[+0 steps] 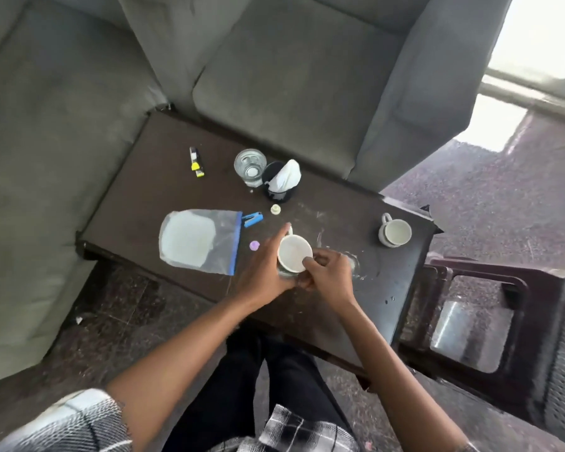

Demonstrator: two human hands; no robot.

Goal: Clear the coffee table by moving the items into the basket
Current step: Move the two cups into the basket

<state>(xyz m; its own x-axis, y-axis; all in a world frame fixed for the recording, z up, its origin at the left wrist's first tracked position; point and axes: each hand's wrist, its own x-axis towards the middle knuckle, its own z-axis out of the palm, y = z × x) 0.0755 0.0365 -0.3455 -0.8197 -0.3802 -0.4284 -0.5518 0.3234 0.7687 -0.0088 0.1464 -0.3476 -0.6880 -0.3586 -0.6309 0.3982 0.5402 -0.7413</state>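
Head view: found left hand (261,272) curled round white cup (293,253), right hand (330,273) pinching its rim; advised level lift off coffee table (163,177) into basket (563,337).

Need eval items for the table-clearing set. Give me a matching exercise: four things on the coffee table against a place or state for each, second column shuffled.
1. zip bag
2. water glass
3. middle cup
4. right-end cup

A. between the left hand and right hand
B. upright, untouched, standing alone
C. next to the black holder with a white cloth
D. lying flat on the table, left of the hands

Pairs: 1-D, 2-C, 3-A, 4-B
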